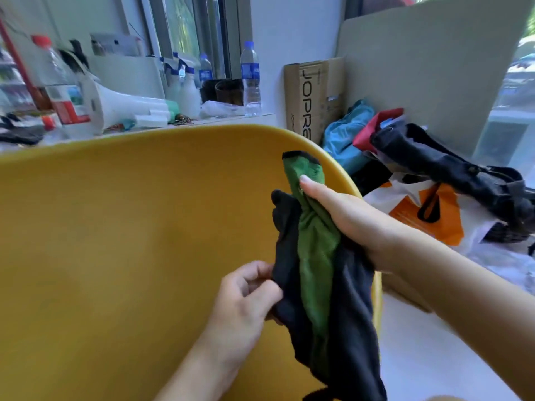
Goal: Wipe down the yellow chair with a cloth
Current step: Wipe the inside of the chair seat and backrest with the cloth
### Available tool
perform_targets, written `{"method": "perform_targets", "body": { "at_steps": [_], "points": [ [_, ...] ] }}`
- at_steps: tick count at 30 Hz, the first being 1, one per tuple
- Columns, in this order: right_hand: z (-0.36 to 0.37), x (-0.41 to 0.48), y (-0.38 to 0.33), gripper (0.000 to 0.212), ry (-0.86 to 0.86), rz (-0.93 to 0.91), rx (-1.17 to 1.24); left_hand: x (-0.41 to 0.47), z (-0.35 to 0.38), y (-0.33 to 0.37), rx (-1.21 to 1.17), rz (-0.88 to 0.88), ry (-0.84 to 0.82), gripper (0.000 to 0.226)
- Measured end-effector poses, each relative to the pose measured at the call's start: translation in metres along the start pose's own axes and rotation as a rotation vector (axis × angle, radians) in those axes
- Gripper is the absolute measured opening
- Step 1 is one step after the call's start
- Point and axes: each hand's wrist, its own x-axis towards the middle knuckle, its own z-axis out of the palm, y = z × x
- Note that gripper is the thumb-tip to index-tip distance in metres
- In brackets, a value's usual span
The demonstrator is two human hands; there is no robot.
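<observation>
The yellow chair (121, 227) fills the left and centre of the head view, its curved plastic shell facing me. A black and green cloth (315, 256) hangs bunched over the chair's right side. My right hand (350, 218) grips the cloth's upper part, thumb pressed on the green fabric. My left hand (246, 302) pinches the cloth's black left edge lower down. Both hands hold the cloth above the chair's surface.
A cluttered windowsill behind the chair holds water bottles (250, 79), spray bottles (185, 85) and a white megaphone (115, 105). A cardboard box (312, 96) stands at the right. Bags and clothes, including an orange and white bag (428, 209), lie on the floor.
</observation>
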Motion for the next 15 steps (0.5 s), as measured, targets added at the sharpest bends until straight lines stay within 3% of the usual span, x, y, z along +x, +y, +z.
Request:
{"method": "perform_targets", "body": {
  "at_steps": [3, 6, 11, 13, 15],
  "points": [
    [-0.019, 0.001, -0.020, 0.085, 0.070, -0.114, -0.367, 0.002, -0.021, 0.020, -0.246, 0.059, 0.172, 0.014],
    [-0.052, -0.006, -0.036, 0.055, -0.019, -0.158, -0.450, 0.001, -0.050, 0.032, -0.570, -0.013, 0.190, 0.025],
    [-0.094, -0.005, -0.043, 0.034, -0.099, -0.142, -0.385, -0.001, -0.054, 0.043, -0.336, -0.007, 0.137, 0.008],
    [-0.104, -0.005, -0.048, 0.032, -0.057, -0.148, -0.420, 0.002, -0.051, 0.047, -0.237, 0.002, 0.071, 0.035],
    [-0.112, -0.007, -0.054, 0.035, -0.010, -0.173, -0.434, 0.007, -0.047, 0.041, 0.110, 0.012, 0.036, 0.053]
  ]
}}
